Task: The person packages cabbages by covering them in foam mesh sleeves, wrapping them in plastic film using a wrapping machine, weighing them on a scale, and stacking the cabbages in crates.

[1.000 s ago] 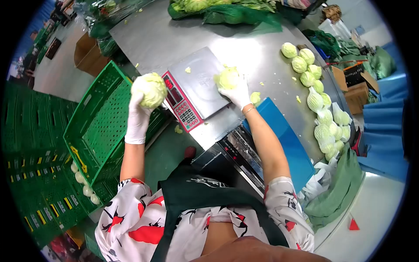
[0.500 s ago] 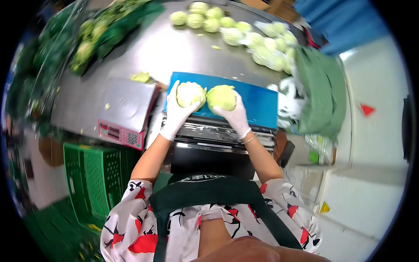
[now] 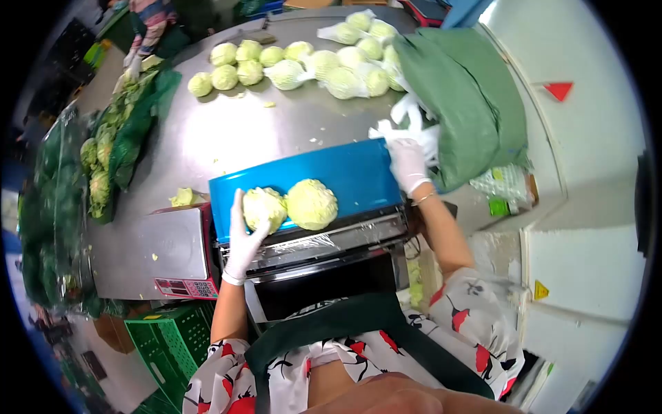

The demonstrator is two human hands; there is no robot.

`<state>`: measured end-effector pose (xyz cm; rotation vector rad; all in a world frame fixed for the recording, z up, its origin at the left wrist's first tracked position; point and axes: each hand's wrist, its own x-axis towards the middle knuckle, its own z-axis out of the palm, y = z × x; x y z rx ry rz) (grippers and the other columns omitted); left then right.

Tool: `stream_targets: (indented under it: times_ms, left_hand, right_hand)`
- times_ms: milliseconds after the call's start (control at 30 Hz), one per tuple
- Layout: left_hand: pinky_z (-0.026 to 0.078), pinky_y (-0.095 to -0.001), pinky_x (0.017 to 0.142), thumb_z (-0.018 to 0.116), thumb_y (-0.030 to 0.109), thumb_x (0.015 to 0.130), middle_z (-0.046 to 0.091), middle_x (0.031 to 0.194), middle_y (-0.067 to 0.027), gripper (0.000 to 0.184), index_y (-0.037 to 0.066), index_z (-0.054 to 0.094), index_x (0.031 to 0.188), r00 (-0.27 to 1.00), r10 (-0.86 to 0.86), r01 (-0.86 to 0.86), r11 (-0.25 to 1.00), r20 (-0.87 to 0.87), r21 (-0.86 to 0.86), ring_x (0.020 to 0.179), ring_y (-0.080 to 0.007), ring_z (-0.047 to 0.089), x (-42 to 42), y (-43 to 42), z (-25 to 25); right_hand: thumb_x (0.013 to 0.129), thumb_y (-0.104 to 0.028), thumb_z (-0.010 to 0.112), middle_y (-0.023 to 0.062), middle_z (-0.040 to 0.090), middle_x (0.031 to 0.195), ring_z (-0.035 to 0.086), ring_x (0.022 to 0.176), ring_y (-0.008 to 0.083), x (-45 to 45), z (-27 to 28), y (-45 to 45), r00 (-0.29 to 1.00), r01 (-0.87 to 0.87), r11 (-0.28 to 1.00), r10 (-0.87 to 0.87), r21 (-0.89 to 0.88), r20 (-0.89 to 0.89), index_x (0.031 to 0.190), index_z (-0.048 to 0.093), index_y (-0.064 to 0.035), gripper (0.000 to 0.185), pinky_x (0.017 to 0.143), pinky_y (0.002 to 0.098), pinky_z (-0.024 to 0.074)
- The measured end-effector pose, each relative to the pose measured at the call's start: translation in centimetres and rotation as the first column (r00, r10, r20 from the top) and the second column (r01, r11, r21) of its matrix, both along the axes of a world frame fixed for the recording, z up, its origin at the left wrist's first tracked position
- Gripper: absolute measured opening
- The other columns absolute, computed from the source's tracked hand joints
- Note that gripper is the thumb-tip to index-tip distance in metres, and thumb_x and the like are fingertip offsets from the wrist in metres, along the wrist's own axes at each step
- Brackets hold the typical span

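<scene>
My left hand (image 3: 243, 236), in a white glove, is curled around the left side of a pale green cabbage (image 3: 265, 210) on the blue tray (image 3: 303, 163). Touching it on the right is a second cabbage (image 3: 312, 205), with no hand on it. At the tray's right end my gloved right hand (image 3: 408, 164) is closed at the edge of a pile of white netting (image 3: 416, 124); its fingertips are partly hidden there. Just below the tray runs a wrapping machine's front (image 3: 324, 241) with clear film.
A scale (image 3: 162, 252) stands left of the tray, above a green crate (image 3: 169, 338). Several bare cabbages (image 3: 224, 77) and netted cabbages (image 3: 345, 81) line the back of the metal table (image 3: 186, 131). A green sack (image 3: 469, 103) stands right; another person's hand (image 3: 131, 62) shows far left.
My right hand has left the right cabbage and moved right to the white netting. My left hand stays on the left cabbage. The view has turned and shifted.
</scene>
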<state>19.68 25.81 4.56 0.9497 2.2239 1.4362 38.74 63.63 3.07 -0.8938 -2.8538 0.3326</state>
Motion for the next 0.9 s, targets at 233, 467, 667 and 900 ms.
stream_targets:
  times_ms: [233,467,667,900]
  left_hand:
    - [0.033,-0.0434,0.115,0.075,0.015,0.08,0.039,0.151,-0.0219,0.092,0.005,0.024,0.156,0.981,0.165,-0.167,0.986,-0.099,-0.012,0.141,-0.0334,0.039,0.0,-0.6,2.0]
    - [0.042,-0.0375,0.108,0.063,0.003,0.089,0.061,0.132,-0.0168,0.052,0.0,0.052,0.139,0.973,0.187,-0.146,0.952,-0.134,0.268,0.124,-0.0261,0.057,1.3,0.8,8.5]
    - [0.041,-0.035,0.108,0.054,0.004,0.097,0.062,0.133,-0.0141,0.046,-0.001,0.049,0.142,0.956,-0.147,0.013,0.886,0.253,0.463,0.123,-0.0212,0.058,4.0,3.9,10.9]
    - [0.023,-0.0361,0.12,0.049,0.017,0.104,0.032,0.158,-0.0164,0.062,-0.003,0.021,0.155,0.891,-0.345,0.112,0.796,0.294,0.595,0.146,-0.0235,0.031,8.9,4.3,7.1]
  right_hand:
    - [0.083,-0.018,0.059,0.0145,0.059,0.125,0.05,0.124,0.0313,1.6,-10.7,10.6,0.887,-0.454,0.788,0.355,0.416,0.295,0.107,0.069,-0.0063,0.029,0.105,0.0465,0.0388]
    - [0.094,-0.009,0.057,0.0133,0.061,0.12,0.062,0.104,0.0246,-2.7,13.1,-2.9,0.473,-0.082,0.989,-0.07,-0.123,-0.878,0.121,0.061,0.0025,0.029,0.086,0.0304,0.0503]
    - [0.1,-0.011,0.055,0.0073,0.065,0.101,0.062,0.091,0.0142,-1.9,14.7,-11.7,0.564,-0.442,0.594,-0.399,-0.672,-0.723,0.12,0.061,0.0021,0.024,0.081,0.0245,0.0494]
    - [0.09,-0.011,0.069,0.0121,0.067,0.112,0.059,0.105,0.0218,-3.7,11.2,-24.0,0.657,-0.357,0.778,-0.183,-0.516,-0.731,0.103,0.074,0.0002,0.018,0.096,0.0334,0.0459]
